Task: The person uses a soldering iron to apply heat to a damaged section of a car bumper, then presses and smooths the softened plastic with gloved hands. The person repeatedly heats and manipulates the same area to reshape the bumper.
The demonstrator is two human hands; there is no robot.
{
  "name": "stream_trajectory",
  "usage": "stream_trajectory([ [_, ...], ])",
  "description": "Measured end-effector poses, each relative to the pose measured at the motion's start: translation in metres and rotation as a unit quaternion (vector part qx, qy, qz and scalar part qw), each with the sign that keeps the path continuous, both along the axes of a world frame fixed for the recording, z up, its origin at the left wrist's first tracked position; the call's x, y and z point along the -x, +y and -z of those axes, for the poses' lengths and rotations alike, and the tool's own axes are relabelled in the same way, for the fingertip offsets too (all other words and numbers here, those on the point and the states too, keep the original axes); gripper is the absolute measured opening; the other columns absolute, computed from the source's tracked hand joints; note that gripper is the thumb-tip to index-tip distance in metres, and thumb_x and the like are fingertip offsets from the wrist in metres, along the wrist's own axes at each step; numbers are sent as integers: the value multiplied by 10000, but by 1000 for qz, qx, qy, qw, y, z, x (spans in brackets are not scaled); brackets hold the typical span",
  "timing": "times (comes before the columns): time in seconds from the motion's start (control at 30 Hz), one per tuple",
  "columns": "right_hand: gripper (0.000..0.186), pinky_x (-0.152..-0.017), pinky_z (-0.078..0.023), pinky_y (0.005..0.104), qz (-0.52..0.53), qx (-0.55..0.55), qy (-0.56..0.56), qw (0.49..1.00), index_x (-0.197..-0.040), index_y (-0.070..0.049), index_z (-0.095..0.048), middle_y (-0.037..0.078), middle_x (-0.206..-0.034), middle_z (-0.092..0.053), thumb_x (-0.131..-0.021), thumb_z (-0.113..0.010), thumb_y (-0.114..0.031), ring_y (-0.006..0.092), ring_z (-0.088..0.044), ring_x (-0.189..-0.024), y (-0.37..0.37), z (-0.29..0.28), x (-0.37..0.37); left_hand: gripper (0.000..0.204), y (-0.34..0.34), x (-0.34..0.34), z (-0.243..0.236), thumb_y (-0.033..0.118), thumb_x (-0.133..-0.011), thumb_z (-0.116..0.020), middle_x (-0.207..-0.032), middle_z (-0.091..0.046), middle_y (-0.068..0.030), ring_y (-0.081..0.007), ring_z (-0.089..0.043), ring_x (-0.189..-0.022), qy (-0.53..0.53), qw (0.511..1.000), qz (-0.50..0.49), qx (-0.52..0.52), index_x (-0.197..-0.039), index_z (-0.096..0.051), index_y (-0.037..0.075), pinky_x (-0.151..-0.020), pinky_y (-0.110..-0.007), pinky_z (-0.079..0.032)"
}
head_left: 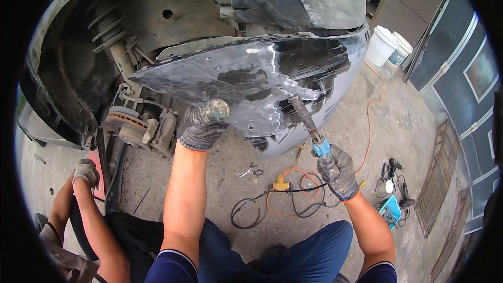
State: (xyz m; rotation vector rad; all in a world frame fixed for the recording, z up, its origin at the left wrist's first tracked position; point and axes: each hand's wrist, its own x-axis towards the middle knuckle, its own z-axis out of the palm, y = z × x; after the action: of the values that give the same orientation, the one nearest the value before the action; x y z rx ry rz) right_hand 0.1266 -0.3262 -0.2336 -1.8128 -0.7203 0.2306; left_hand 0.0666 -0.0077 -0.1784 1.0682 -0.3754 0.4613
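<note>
A blue-handled tool [310, 127] is clasped by the right hand [338, 173], forearm angled inward — left hand [203, 124] is placed at the bumper [246, 81], its grip indeterminable.

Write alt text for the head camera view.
A gloved right hand points a blue-handled tool at a patchy grey car bumper; the gloved left hand is at the bumper's lower edge. Another person's gloved hand shows at left.
</note>
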Motion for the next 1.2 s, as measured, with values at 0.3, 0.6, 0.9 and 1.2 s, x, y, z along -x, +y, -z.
stream_trajectory([
  [0.3,287,-566,-394,225,-4,-17,19,1000,-1001,-22,-621,-28,-704,-540,-959,-578,-303,68,-492,-624,6,-8,4,678,2,-1,2,371,-846,-657,-1315,-537,-222,-343,-567,-1162,1,1000,-15,-7,-1314,-447,-73,-1016,-465,-460],
  [0.6,319,-565,-402,253,6,20,-80,997,-968,-36,-628,-6,-674,-533,-964,-551,-346,82,-492,-604,13,-17,7,866,-2,3,-7,501,-757,-750,-1324,-542,-174,-279,-523,-1211,40,999,-5,-9,-1331,-451,-73,-1067,-408,-390],
  [0.9,325,-558,-396,255,-2,19,-89,996,-972,-41,-629,-3,-668,-530,-963,-554,-357,88,-478,-592,9,-20,8,805,-3,2,-6,442,-768,-723,-1313,-544,-194,-319,-536,-1194,-3,1000,-1,-20,-1326,-450,-71,-1052,-437,-410],
  [1.2,315,-567,-409,271,10,25,-62,998,-967,-42,-631,-6,-668,-532,-958,-564,-350,99,-488,-599,7,-19,9,920,-5,3,-10,514,-692,-796,-1318,-545,-192,-294,-522,-1213,33,999,12,3,-1321,-468,-72,-1066,-418,-387],
])
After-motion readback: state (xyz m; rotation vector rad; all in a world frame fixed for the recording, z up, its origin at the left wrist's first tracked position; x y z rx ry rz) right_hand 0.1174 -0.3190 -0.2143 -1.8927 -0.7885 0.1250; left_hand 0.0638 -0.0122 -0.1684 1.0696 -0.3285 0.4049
